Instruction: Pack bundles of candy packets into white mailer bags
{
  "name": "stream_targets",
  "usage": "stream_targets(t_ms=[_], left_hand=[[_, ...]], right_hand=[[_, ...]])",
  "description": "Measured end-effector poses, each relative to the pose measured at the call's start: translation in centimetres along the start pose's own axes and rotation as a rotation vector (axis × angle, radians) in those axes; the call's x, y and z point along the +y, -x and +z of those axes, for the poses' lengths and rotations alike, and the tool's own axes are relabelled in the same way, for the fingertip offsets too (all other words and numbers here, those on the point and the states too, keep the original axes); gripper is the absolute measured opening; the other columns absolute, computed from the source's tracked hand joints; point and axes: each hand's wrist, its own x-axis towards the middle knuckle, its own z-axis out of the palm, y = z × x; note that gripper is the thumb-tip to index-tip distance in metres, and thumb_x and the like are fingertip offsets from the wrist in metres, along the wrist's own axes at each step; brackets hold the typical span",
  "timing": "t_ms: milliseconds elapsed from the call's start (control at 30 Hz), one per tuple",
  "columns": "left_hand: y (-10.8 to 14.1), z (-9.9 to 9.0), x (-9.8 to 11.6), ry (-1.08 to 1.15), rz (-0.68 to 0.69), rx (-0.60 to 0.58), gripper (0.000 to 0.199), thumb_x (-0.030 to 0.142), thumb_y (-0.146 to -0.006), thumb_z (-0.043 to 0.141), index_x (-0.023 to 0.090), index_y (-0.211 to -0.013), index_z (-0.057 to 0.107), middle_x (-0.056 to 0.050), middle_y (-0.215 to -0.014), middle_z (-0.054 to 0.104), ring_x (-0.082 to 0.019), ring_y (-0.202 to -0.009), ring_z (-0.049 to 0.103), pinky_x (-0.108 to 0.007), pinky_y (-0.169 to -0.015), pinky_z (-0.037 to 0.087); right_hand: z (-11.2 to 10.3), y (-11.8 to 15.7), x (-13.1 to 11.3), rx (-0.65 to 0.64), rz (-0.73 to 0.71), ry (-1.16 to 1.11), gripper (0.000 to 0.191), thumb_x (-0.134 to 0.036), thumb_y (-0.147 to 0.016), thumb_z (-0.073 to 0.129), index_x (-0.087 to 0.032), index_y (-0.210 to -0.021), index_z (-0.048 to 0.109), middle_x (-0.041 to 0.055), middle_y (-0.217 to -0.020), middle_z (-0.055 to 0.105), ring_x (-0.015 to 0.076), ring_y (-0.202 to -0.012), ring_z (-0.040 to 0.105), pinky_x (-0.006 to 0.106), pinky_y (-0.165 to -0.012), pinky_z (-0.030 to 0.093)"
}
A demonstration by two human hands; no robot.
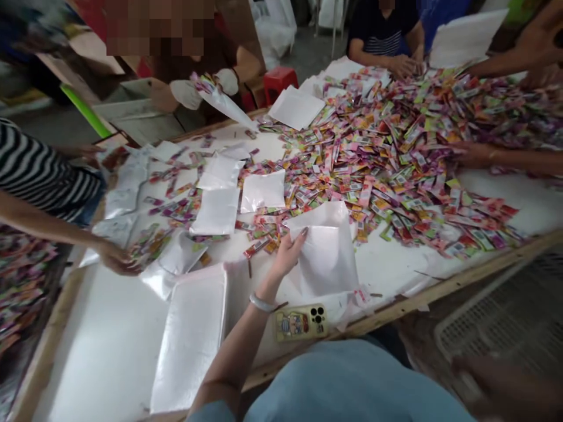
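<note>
My left hand (291,253) is closed on the edge of a white plastic bag (329,258), thumb on top. The bag lies flat on the table in front of me, its upper flap spread out. A bracelet (263,303) circles my left wrist. Low at the right edge, off the table, my right hand (488,381) is a dark smear; its fingers cannot be made out. Beyond the bag spreads a large heap of small colourful sachets (378,158). Filled white bags (215,211) lie left of my bag.
A phone (301,322) lies by the table's front edge, near a tall stack of white bags (189,340). Co-workers' hands reach in at the left, back and right; a gloved one (187,94) is beside a bag. A plastic crate (505,310) stands below right.
</note>
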Motion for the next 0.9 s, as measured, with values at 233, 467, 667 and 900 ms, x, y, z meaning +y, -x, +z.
stream_targets(t_ms=[233,467,667,900], left_hand=[[0.2,-0.6,0.4,-0.046,0.0,-0.114,0.042,0.053,-0.081,0.076,0.013,-0.095,0.072,-0.007,-0.088,0.075,-0.02,-0.078,0.067,-0.032,-0.074,0.057],[-0.9,-2.3,-0.4,-0.2,0.021,-0.395,0.028,0.043,-0.084,0.071,0.018,-0.095,0.082,-0.011,-0.098,0.082,-0.03,-0.098,0.075,-0.045,-0.092,0.06],[-1.7,-4.1,-1.3,-0.69,0.359,-0.71,0.053,0.012,-0.094,0.036,0.026,-0.126,0.075,-0.007,-0.131,0.076,-0.024,-0.138,0.061,-0.048,-0.117,0.047],[-0.5,-3.5,-4.6,-1.181,0.587,-0.768,0.064,0.0,-0.095,0.038,0.014,-0.157,0.045,-0.016,-0.167,0.043,-0.029,-0.162,0.023,-0.057,-0.131,0.018]], right_hand=[[4.6,-22.5,-2.5,-0.203,-0.036,-0.799,0.083,-0.066,-0.068,0.081,-0.016,-0.131,0.062,0.016,-0.118,0.075,0.0305,-0.107,0.072,0.044,-0.09,0.061],[6.3,-25.2,0.0,-0.293,-0.228,-0.729,0.04,-0.05,-0.087,0.064,-0.017,-0.103,0.081,0.0111,-0.103,0.08,0.0297,-0.105,0.074,0.041,-0.093,0.059],[6.7,-24.1,3.1,-0.262,-0.526,-0.379,0.043,-0.026,-0.096,0.049,-0.023,-0.13,0.075,0.0111,-0.147,0.064,0.0264,-0.136,0.061,0.046,-0.112,0.05],[8.8,-22.8,5.3,-0.358,-0.772,-0.057,0.052,-0.015,-0.099,0.045,-0.022,-0.148,0.059,0.0085,-0.164,0.047,0.0239,-0.157,0.035,0.052,-0.13,0.026]])
